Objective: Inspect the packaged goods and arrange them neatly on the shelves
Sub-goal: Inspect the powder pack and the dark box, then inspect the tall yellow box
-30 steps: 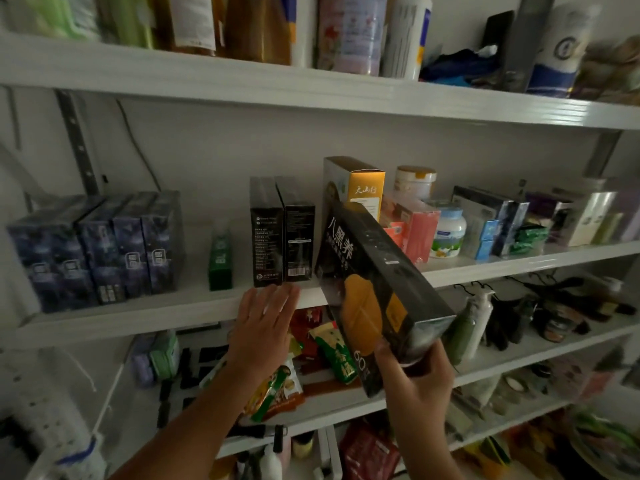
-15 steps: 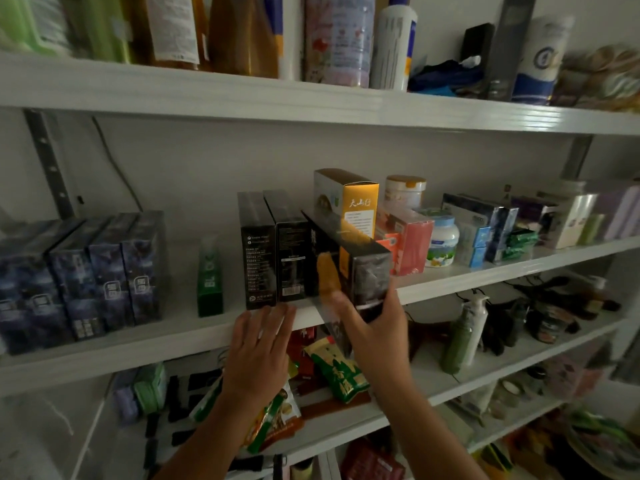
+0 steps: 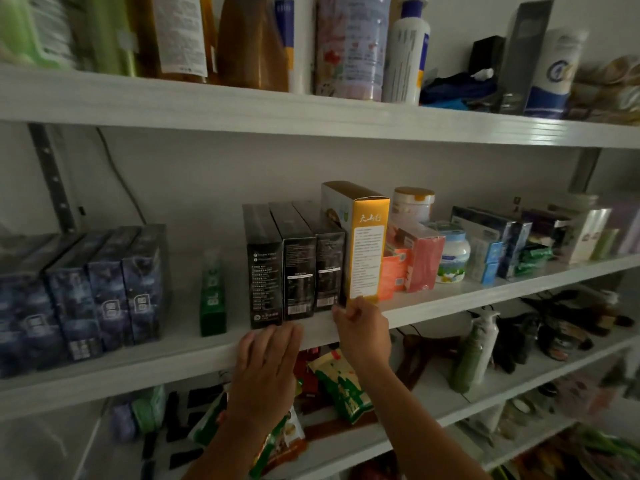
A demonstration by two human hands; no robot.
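Head view: half a second ago the right hand (image 3: 362, 332) was sliding a black box into the row. Now that third black box (image 3: 329, 268) stands upright on the middle shelf (image 3: 138, 368), between the second black box (image 3: 299, 275) and the tall yellow box (image 3: 367, 251), its narrow printed side facing out. The hand has dropped to the box's lower front corner, at the shelf edge. The left hand (image 3: 266, 372) has hardly moved. It lies flat with straight fingers against the front lip of the shelf, fingertips just under the first black box (image 3: 265, 282).

The right hand's fingers are curled, but its knuckles cover the contact, so I cannot tell whether it pinches the box or only touches it. The light is dim and the print on the black boxes is too small to read. The frame edges are blurred.

Left of the row, well apart, a small green box (image 3: 213, 306) stands alone, and beyond it is a block of dark blue boxes (image 3: 104, 289). Right of the yellow box are a pink box (image 3: 420, 261) and a white jar (image 3: 452, 254). Bottles line the top shelf (image 3: 311, 112). Below, the forearms cross in front of snack packets (image 3: 341, 386) — a green pump bottle (image 3: 467, 362) stands to their right.
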